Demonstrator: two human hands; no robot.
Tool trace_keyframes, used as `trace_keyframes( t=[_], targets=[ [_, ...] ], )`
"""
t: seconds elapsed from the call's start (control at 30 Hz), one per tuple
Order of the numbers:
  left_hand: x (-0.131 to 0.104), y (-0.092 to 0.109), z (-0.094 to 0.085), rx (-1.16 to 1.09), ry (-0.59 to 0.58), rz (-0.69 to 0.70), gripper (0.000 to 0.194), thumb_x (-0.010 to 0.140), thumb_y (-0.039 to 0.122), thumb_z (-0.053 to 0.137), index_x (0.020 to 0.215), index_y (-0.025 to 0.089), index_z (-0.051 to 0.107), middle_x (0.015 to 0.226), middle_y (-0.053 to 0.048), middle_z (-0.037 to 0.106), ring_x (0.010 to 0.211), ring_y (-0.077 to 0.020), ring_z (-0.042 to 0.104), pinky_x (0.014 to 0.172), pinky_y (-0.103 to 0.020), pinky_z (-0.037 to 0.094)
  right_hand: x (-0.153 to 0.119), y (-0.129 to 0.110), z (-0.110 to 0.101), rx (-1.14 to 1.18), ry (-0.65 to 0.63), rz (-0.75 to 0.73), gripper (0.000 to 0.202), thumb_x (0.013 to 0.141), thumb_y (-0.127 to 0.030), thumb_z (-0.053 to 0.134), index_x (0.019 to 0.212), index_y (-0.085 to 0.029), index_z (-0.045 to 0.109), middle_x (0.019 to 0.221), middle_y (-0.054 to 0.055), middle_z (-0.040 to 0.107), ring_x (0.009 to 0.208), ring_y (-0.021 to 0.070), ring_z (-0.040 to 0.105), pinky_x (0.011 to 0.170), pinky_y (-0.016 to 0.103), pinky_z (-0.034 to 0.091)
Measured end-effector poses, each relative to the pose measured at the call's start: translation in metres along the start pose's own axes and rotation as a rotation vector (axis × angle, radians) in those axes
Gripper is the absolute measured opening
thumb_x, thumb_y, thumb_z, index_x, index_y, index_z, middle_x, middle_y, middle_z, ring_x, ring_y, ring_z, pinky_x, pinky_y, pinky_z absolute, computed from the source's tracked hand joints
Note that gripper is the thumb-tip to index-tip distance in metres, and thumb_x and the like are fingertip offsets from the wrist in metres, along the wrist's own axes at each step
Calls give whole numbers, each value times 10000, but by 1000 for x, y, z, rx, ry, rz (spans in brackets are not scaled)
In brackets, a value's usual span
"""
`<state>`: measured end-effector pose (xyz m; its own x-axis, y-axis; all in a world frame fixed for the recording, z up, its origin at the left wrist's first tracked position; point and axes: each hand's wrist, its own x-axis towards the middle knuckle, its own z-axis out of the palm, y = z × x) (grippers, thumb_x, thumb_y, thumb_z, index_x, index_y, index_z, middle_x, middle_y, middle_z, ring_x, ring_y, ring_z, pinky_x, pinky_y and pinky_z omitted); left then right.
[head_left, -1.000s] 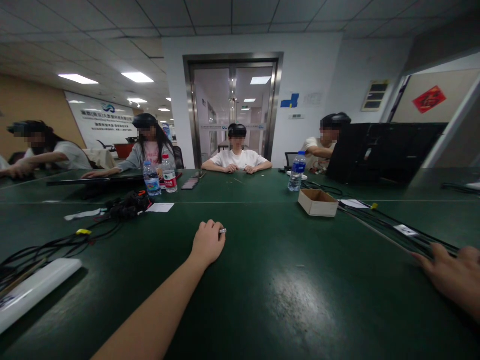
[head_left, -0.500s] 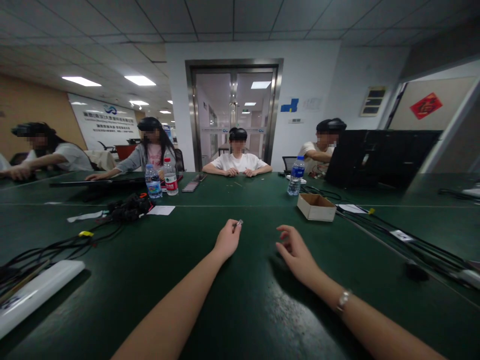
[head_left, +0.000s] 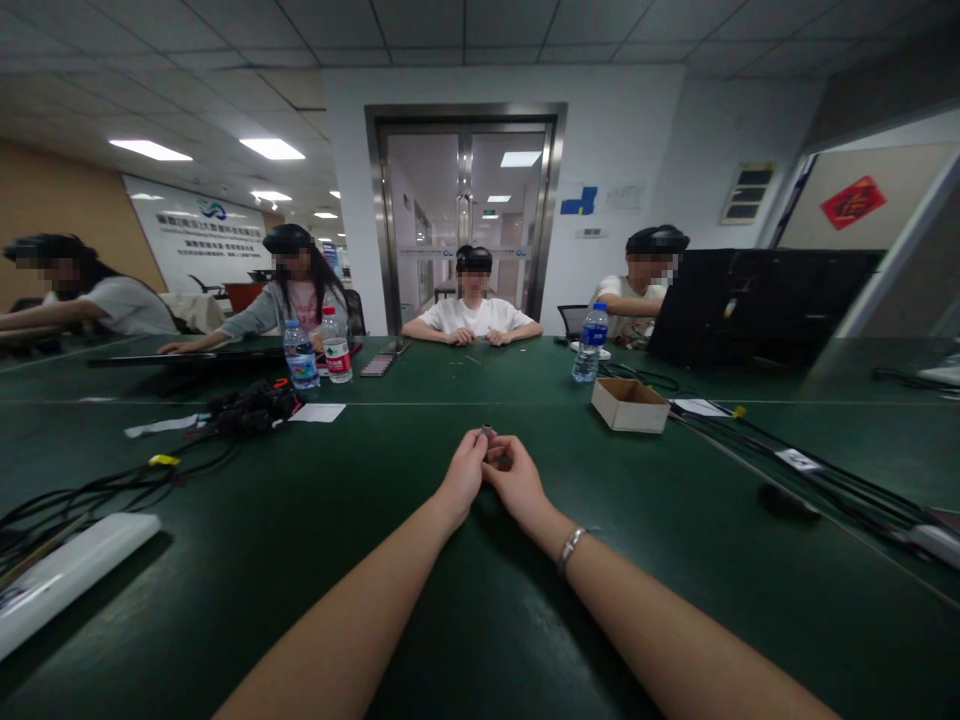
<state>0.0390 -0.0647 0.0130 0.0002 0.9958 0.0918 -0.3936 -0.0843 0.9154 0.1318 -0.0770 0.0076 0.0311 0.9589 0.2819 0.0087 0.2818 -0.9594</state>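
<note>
My left hand (head_left: 463,470) pinches a small metallic piece (head_left: 487,430) just above the green table (head_left: 420,620). Only the top of that piece shows between the fingers, too small to name. My right hand (head_left: 517,475), with a silver bracelet at the wrist, has come up against the left one. Its thumb and fingertips are curled together at the piece's lower part; whether they grip it or something else is hidden.
A shallow open cardboard box (head_left: 630,407) and a water bottle (head_left: 590,342) stand to the right, near black cables. Two bottles (head_left: 301,355), dark tangled gear (head_left: 251,408) and a white power strip (head_left: 75,575) lie leftward. Several people wearing headsets sit around the table.
My right hand has moved left from a spot apart, its fingers closing in to meet my left hand. The left hand keeps its pinch on the small metallic piece.
</note>
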Motion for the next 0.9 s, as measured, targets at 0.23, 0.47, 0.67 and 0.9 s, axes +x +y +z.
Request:
trace_keyframes(
  t=[0.23, 0.47, 0.67, 0.9],
  targets=[
    [6, 12, -25, 236, -12, 85, 259, 691, 284, 703, 911, 151, 676, 985, -90, 681, 950, -198, 611, 907, -349, 454, 10, 0, -24, -298, 3, -54, 249, 610, -233, 679, 840, -165, 611, 817, 24, 592, 750, 154, 560, 736, 315, 475],
    [3, 25, -33, 489, -75, 138, 308, 688, 194, 676, 994, 178, 648, 884, -47, 659, 841, -161, 610, 835, -316, 475, 15, 2, -35, -407, 23, -126, 212, 644, -153, 625, 854, -177, 644, 920, 36, 546, 848, 152, 567, 786, 305, 493],
    [5, 23, -33, 477, -84, 168, 256, 726, 174, 617, 981, 183, 636, 909, -46, 638, 862, -157, 604, 848, -308, 467, 12, -2, -32, -467, -61, -154, 255, 671, -120, 596, 913, -176, 654, 929, 37, 547, 812, 144, 549, 770, 298, 477],
    [5, 21, -33, 284, -134, 102, 258, 675, 175, 705, 888, 144, 561, 995, -102, 685, 960, -180, 634, 964, -385, 436, 10, -5, -31, -516, -94, -191, 268, 688, -123, 595, 942, -168, 667, 890, 35, 536, 737, 134, 534, 718, 290, 465]
  ],
)
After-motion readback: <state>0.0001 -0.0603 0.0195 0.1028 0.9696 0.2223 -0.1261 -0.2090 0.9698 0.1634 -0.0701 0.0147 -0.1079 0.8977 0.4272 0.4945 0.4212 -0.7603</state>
